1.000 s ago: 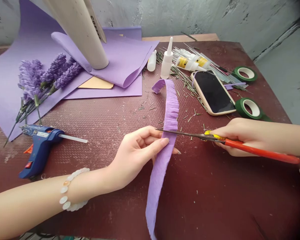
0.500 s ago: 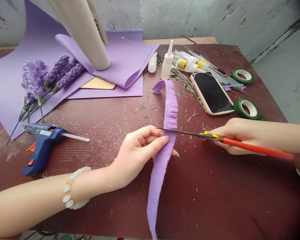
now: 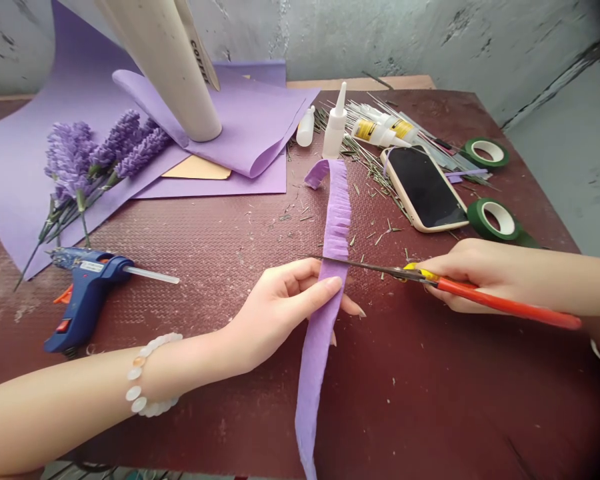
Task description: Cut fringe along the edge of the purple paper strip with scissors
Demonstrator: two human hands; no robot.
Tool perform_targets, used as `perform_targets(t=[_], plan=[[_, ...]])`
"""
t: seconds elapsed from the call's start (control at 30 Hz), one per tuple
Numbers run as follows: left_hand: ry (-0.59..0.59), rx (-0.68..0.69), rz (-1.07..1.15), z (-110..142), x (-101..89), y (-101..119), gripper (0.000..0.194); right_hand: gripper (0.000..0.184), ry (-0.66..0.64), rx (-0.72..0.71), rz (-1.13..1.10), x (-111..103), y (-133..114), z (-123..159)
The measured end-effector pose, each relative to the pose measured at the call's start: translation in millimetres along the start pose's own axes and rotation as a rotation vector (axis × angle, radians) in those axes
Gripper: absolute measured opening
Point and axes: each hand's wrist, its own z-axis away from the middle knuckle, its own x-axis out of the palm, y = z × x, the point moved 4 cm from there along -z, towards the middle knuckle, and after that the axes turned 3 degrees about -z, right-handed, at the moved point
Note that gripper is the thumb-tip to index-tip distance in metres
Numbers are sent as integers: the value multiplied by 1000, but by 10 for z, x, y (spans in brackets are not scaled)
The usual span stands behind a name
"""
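Note:
A long purple crepe paper strip (image 3: 317,347) runs from the table's front edge toward the glue bottles. Its far half is cut into a fringe along the right side, and the far end curls left. My left hand (image 3: 290,300) pinches the strip between thumb and fingers just below the fringe. From the right, my right hand (image 3: 467,277) grips scissors (image 3: 500,303) with red handles and yellow near the pivot. Their dark blades lie across the strip, just above my left thumb. Whether the blades are fully closed is hard to make out.
A blue glue gun (image 3: 87,287) lies at left, below purple flower stems (image 3: 70,160). Purple sheets (image 3: 260,107) lie under a pale cylinder (image 3: 180,80). Glue bottles (image 3: 335,130), a phone (image 3: 425,187), green tape rolls (image 3: 495,220) and wire stems (image 3: 365,157) sit at back right.
The scissors and my right hand have shifted slightly left. My left thumb has slid a little along the strip, and the fringed part has moved slightly left.

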Motion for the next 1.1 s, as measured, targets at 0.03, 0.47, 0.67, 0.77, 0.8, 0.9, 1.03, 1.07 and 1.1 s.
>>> perform_targets(t=[0.03,0.47,0.67,0.77,0.8,0.9,1.03,1.07,1.1], plan=[[-3,-15,12,5,0,-11,28,40,8,-2,8,5,-32,-1],[118,92,-43,-12,-48,37,27,69,183,189,40,71,-344,-30],[156,40,-83,-26,-68,10,28,67,269,134,106,49,-334,-26],[162,51,-130,-26,-70,26,24,68,284,68,140,61,-292,-27],[161,60,-145,-26,-67,33,23,68,286,57,148,66,-286,-30],[161,81,-175,-26,-61,48,21,65,280,47,148,77,-303,-45],[147,76,-179,-28,-60,46,22,56,245,75,95,96,-311,-59],[143,74,-178,-30,-61,45,23,54,233,86,83,104,-302,-60],[140,70,-177,-31,-62,44,23,53,222,96,74,111,-289,-61]])
